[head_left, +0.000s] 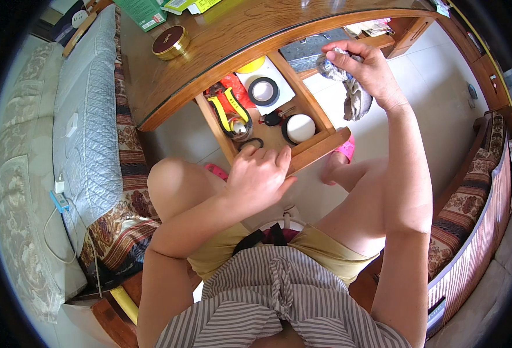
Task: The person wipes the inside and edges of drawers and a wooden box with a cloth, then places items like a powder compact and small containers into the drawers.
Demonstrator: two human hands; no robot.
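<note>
Wooden desk [221, 46] with a glossy top fills the upper frame, curved front edge running from 9 o'clock up to 2 o'clock. Pale tiled floor [441, 93] below it. Patterned sofa with a quilted grey cushion [87, 110] at 9 o'clock; a second patterned seat [470, 197] with striped side at 3–4 o'clock.

On the desk top: round dark-red tin with gold rim [170, 42] at 11 o'clock, green boxes [145, 11] at the top edge.

Open wooden drawer [319, 148] pulled out under the desk, at centre. Inside: black tape roll [263, 91] on a white square, yellow-and-black handled tool [228, 110] over something red, round white lid [300, 127] with black rim near the front right.

Left hand [260, 177] sits on the drawer's front edge, fingers curled over it into the drawer (grip loosely bent; whether it pinches anything, can't tell).

Right hand [363, 69] is raised at 1 o'clock, grip pressed together around a crumpled grey cloth [354, 95]; cloth hangs below the fist, clear of the drawer and above the floor.

Person is seated, bare knees either side of the drawer, pink sandal [346, 149] just beside the drawer's right corner.
</note>
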